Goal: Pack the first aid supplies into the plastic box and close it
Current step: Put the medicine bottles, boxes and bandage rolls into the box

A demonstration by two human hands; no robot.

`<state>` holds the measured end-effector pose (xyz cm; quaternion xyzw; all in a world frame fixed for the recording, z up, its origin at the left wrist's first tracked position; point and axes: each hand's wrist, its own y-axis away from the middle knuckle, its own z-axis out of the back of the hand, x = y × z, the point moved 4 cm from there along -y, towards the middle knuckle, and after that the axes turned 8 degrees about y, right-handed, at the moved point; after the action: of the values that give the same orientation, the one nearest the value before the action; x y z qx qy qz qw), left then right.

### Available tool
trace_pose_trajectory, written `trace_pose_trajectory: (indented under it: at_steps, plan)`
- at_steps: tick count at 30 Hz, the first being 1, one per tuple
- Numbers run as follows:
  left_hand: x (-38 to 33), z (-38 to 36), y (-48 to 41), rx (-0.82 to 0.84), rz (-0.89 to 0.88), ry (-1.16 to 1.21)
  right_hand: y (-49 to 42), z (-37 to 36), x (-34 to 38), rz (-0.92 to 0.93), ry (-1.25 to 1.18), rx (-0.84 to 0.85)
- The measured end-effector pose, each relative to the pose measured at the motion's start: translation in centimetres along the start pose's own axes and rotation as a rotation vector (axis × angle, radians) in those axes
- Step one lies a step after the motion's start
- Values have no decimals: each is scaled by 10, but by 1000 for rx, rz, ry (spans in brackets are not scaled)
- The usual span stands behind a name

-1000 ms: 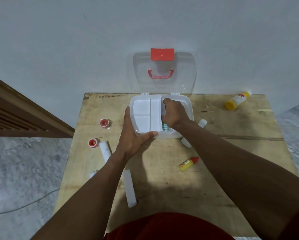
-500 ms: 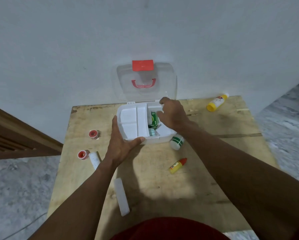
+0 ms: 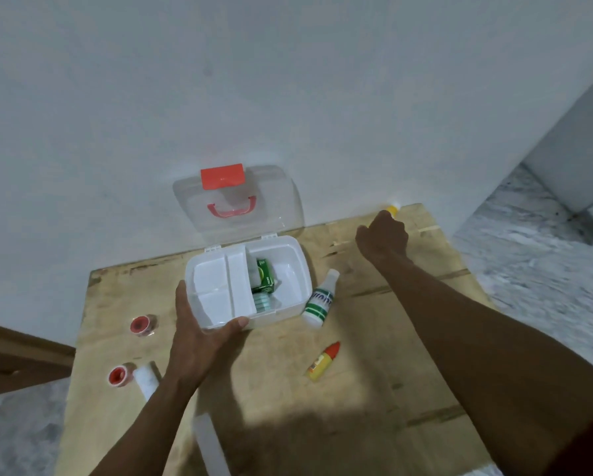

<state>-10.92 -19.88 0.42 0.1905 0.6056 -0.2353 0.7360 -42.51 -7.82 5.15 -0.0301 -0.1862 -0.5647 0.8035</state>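
The counter (image 3: 374, 389) is rough, scuffed bare wood. The box (image 3: 298, 269) is smooth white plastic. Its lid (image 3: 281, 201) is clear, glossy plastic.

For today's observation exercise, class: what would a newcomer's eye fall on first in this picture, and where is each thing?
The white plastic box stands mid-table, its clear lid with the red latch raised against the wall. The left hand holds its near-left corner, while the right hand is out by a yellow bottle at the far right edge. A green packet lies inside.
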Motion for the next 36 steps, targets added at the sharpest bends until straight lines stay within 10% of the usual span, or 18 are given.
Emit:
trace_pose_trajectory:
  at_steps: [36]
  plan:
    - [6,-7,-10,-41,73,-50,-85,-47,-17,-335,-56,128]
